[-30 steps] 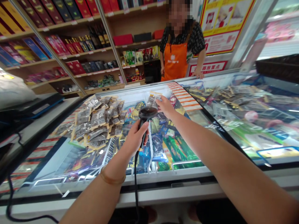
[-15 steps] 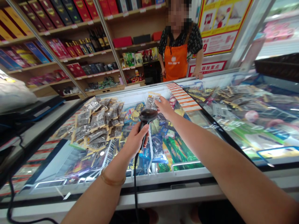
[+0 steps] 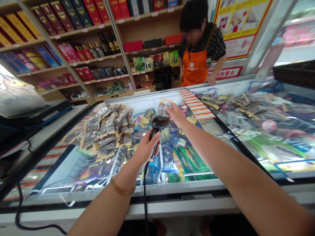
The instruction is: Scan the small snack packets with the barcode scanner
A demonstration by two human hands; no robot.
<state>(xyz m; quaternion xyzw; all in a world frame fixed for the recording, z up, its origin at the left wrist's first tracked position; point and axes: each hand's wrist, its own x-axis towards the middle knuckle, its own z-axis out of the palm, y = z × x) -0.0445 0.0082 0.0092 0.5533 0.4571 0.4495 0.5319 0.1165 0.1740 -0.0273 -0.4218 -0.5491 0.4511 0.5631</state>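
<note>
A heap of packets (image 3: 108,129) lies on the freezer (image 3: 187,206) at your left. Your left hand (image 3: 149,146), with a bangle (image 3: 122,186) on its wrist, is clamped round the scanner (image 3: 160,122), whose cord (image 3: 145,196) hangs over the near edge. Just beyond the scanner's head is a single packet (image 3: 162,107), its right edge pinched in your right hand (image 3: 176,114). Farther right, a person in an orange apron (image 3: 194,67) rests one hand (image 3: 211,81) on the far rim; more packets (image 3: 256,108) lie at the right
</note>
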